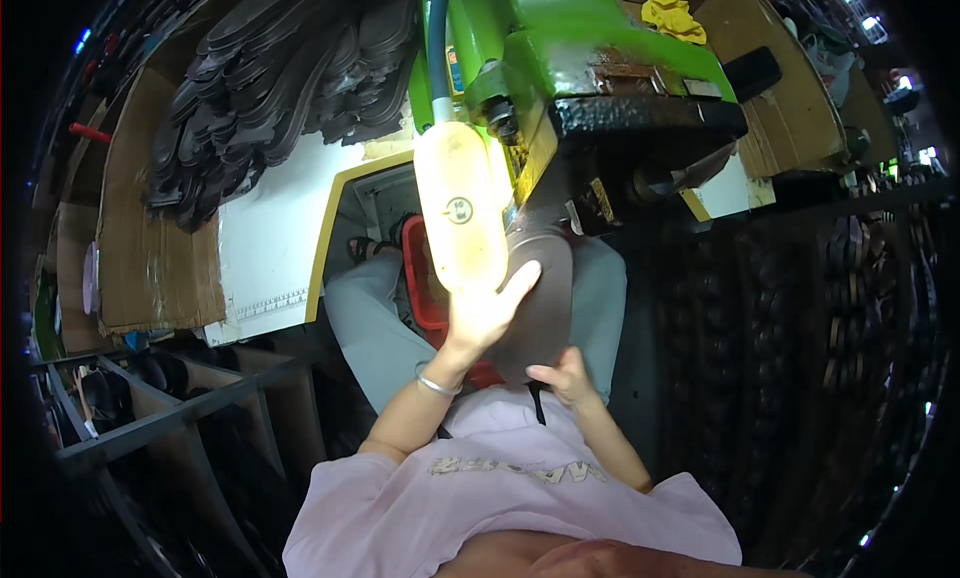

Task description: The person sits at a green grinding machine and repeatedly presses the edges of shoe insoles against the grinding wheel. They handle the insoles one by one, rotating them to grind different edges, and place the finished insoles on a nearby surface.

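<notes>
A dark grey-brown shoe sole (540, 318) lies between my hands above my lap, its far end up against the working head of a green machine (570, 38). My left hand (487, 316) is on the sole's left edge, thumb laid over its face; a bright lamp hides the other fingers. At the sole's near right end, my right hand (566, 376) grips the edge, thumb on top and fingers partly underneath.
The glowing oval lamp (460, 208) hangs before the machine. A cardboard box (150, 168) of stacked soles (290, 68) stands at the left on a white table (270, 238). Between my legs is a red basket (415, 278). A yellow cloth (672, 18) lies back right; shelving (180, 408) stands lower left.
</notes>
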Tool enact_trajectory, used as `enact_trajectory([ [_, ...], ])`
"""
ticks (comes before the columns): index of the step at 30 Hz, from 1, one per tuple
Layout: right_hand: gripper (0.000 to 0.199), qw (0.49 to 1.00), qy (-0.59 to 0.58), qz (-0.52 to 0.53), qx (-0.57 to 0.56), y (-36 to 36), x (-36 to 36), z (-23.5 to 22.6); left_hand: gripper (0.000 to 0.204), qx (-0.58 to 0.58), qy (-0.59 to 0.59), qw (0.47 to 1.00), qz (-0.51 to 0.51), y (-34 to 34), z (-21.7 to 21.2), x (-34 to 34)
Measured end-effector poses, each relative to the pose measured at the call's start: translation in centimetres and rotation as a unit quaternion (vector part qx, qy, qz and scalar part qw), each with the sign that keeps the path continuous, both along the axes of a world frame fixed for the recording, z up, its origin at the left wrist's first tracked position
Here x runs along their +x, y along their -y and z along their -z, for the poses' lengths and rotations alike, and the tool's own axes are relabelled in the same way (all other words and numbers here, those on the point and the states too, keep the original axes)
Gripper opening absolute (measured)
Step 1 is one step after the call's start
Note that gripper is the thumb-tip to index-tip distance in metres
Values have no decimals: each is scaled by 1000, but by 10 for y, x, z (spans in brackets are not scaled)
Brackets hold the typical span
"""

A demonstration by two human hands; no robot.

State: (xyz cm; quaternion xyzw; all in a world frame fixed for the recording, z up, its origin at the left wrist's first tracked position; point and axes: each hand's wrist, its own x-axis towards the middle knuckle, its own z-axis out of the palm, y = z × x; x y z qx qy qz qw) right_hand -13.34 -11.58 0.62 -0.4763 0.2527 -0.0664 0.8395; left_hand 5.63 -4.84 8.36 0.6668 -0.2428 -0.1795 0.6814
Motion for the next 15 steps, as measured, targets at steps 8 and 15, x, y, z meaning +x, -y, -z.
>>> enact_trajectory([
  [8, 39, 964, 86, 241, -79, 114, 0, -55, 25, -12, 7, 1000, -25, -4, 0, 3],
  [15, 35, 980, 114, 137, -88, 148, 71, -105, 29, -132, -82, 988, -8, -33, -10, 26],
])
